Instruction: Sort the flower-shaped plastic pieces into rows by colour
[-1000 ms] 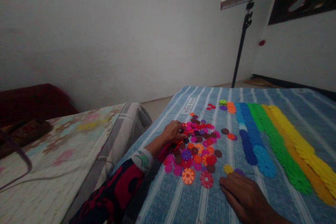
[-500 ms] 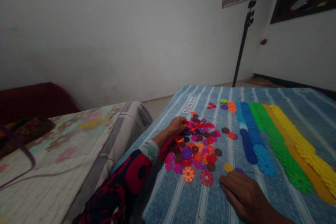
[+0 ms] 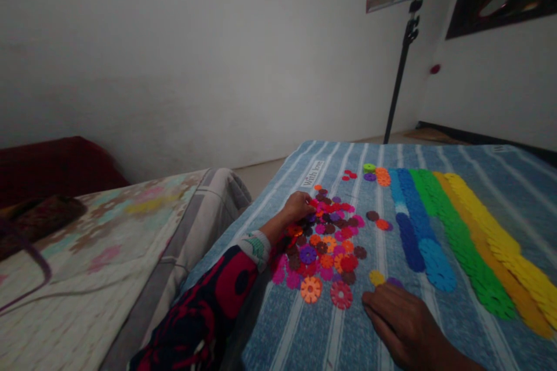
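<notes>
At the far left edge of a mixed pile of notched plastic discs (image 3: 324,243), my left hand (image 3: 298,207) reaches in with curled fingers. Its fingertips are among red and magenta pieces, and what they grip, if anything, is hidden. My right hand (image 3: 400,313) rests closed on the striped cloth, its fingers curled under and their contents out of sight. Just beyond its knuckles lie a yellow disc (image 3: 376,277) and a partly covered purple disc (image 3: 395,282). An orange disc (image 3: 311,290) and a dull red disc (image 3: 341,294) lie at the pile's near edge.
Overlapping rows of blue discs (image 3: 418,208), green discs (image 3: 461,243) and yellow discs (image 3: 487,226) run down the right side. A short orange stack (image 3: 383,176) sits at the back. Left of the striped cloth (image 3: 287,324) is a flowered bedspread (image 3: 130,232). Behind stands a black pole (image 3: 397,87).
My left hand has shifted slightly further into the pile's edge. My right hand stays in place, and the view has moved very slightly.
</notes>
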A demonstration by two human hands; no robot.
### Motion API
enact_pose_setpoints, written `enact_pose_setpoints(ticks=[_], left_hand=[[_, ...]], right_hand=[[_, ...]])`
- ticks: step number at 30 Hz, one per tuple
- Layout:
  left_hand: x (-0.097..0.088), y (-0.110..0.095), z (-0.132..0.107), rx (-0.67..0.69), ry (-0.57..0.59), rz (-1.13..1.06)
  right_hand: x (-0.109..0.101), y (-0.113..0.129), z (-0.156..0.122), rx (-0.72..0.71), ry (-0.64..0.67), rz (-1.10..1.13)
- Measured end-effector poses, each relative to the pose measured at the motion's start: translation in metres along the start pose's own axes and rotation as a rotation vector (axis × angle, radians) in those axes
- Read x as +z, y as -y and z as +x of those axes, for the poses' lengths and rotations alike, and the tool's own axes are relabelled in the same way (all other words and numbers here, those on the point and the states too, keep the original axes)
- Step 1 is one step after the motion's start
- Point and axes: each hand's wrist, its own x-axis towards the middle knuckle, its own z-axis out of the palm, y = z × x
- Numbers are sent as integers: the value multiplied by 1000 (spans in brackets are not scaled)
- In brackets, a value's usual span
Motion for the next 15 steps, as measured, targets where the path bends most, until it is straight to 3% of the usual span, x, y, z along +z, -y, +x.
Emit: enact_pose_setpoints(ticks=[4,9,15], left_hand=[[1,-13,8,32,-37,-225],[-15,-4,18,-46,-173,-252],[-13,15,15,-43,-61,-342]], right_hand=[[0,0,1,-4,-12,-12],[0,2,3,0,-21,-16],[-1,2,5,13,-28,-9]])
